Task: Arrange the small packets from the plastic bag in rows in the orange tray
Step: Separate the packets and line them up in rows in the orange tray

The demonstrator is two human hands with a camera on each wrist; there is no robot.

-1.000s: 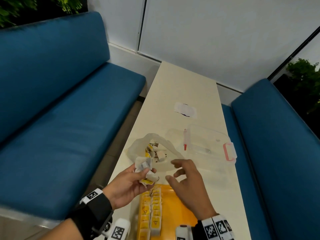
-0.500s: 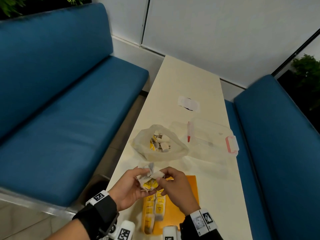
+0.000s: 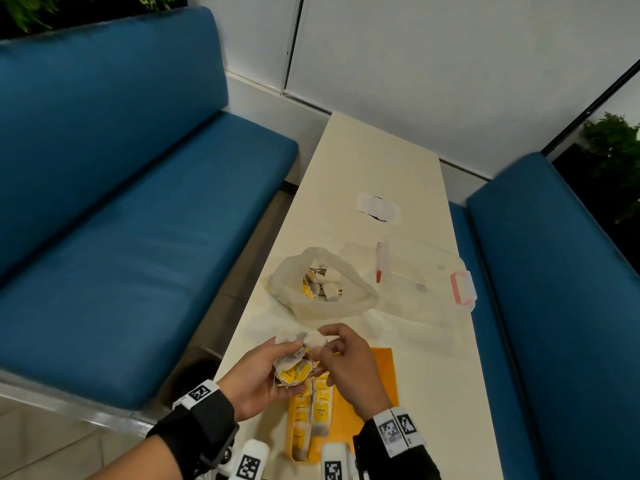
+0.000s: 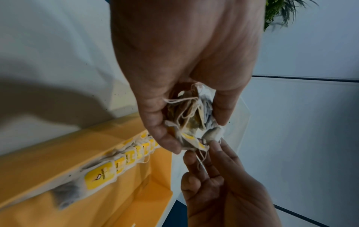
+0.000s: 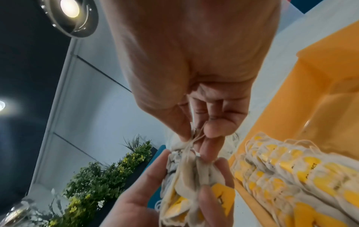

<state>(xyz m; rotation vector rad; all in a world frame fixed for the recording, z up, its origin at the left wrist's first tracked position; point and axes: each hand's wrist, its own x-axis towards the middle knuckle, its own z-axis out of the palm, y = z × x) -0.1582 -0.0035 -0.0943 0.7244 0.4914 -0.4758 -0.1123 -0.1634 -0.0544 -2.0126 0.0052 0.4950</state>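
the left hand [image 3: 263, 374] is clamped on a bunch of small packets [image 3: 294, 365] above the orange tray [image 3: 382, 368]; the right hand [image 3: 349, 367] pinches one packet's string. two rows lie in the tray; the plastic bag [image 3: 322, 285] sits beyond on the bench [image 3: 374, 161].

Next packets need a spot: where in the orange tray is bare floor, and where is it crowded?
The orange tray is bare on its right part, between the packet rows and the tray's right wall. The left side is crowded with two rows. Above the tray's far end, the left hand holding the bunch of packets and the right hand block the way.
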